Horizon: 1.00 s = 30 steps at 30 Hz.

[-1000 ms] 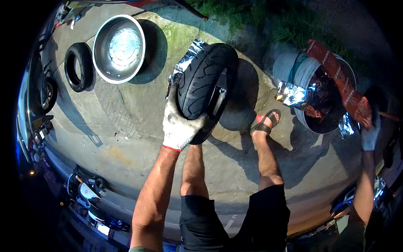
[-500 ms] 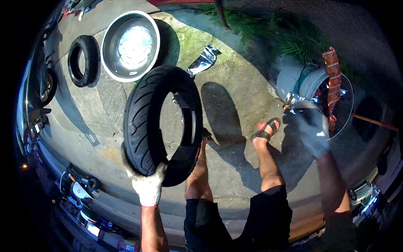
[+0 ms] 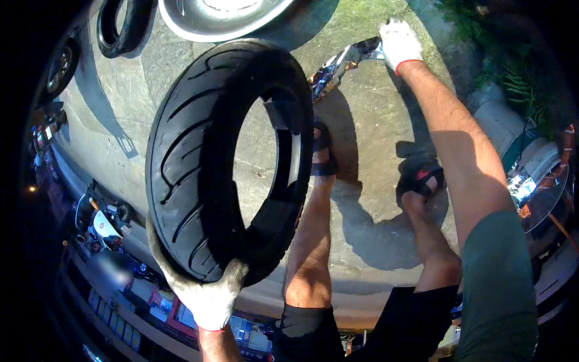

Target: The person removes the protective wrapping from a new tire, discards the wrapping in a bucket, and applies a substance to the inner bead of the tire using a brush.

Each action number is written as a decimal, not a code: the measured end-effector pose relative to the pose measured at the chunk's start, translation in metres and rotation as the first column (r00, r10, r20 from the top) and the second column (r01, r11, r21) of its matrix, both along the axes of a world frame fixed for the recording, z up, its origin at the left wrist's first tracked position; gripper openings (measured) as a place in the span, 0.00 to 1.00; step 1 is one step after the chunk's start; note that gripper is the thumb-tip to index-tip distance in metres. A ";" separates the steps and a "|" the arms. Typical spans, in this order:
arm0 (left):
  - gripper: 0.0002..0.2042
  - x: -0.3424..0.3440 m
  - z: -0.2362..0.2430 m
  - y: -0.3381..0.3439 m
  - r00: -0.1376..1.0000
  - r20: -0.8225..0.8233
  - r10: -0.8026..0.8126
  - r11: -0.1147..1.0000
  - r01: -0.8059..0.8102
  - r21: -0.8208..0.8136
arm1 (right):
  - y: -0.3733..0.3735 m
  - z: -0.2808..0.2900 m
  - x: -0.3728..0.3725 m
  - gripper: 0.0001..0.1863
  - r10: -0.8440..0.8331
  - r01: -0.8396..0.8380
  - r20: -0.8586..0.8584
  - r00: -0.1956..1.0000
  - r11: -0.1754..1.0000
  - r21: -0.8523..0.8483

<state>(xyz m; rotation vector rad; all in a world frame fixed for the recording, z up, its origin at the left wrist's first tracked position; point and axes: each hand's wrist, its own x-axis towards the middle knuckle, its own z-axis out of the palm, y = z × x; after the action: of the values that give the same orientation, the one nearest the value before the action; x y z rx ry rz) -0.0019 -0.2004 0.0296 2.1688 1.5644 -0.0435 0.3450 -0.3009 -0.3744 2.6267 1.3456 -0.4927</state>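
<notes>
My gloved left hand (image 3: 202, 292) grips the bottom of a black tyre (image 3: 181, 139), which is raised and tilted, its tread toward me and pale patches showing inside the far rim. My gloved right hand (image 3: 400, 43) is stretched out to the upper middle, its fingers closed on the end of a crumpled silver foil strip (image 3: 338, 65) over the concrete. My sandalled feet are below the foil, the left one partly behind the tyre.
A steel basin (image 3: 223, 21) and a second tyre (image 3: 111, 30) lie at the top left. White buckets (image 3: 494, 120) with foil and orange wrapping stand at the right, beside ferns (image 3: 512, 90). Parked scooters (image 3: 102, 220) are at the lower left; a vehicle wheel (image 3: 60, 69) is at the far left.
My left hand has turned the tyre and it now looms larger. My right hand has let go of the orange wrapper at the buckets and moved up-left onto the foil strip. The view has shifted.
</notes>
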 end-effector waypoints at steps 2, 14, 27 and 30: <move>0.59 0.011 -0.011 0.005 0.999 -0.006 -0.053 0.998 0.053 -0.018 | -0.022 -0.007 0.008 0.17 -0.098 0.100 -0.069 0.993 0.994 0.035; 0.52 0.121 -0.066 -0.078 0.918 0.301 -0.258 0.956 0.288 -0.059 | -0.393 0.355 -0.012 0.17 -0.709 0.980 -0.677 0.199 0.157 0.124; 0.53 0.183 -0.081 -0.119 0.867 0.225 -0.445 0.864 0.482 -0.145 | -0.584 0.275 0.104 0.18 -0.657 0.660 0.122 0.744 0.694 -0.287; 0.55 0.177 -0.077 -0.110 0.883 0.197 -0.427 0.870 0.460 -0.178 | -0.501 0.320 0.060 0.17 -0.664 0.695 0.237 0.709 0.715 -0.076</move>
<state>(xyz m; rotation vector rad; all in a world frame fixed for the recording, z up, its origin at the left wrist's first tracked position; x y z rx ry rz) 0.1750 -0.3099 -0.0478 2.2463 0.9008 -0.1856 0.4049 -0.8018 -0.0546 2.8663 0.2033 -0.3797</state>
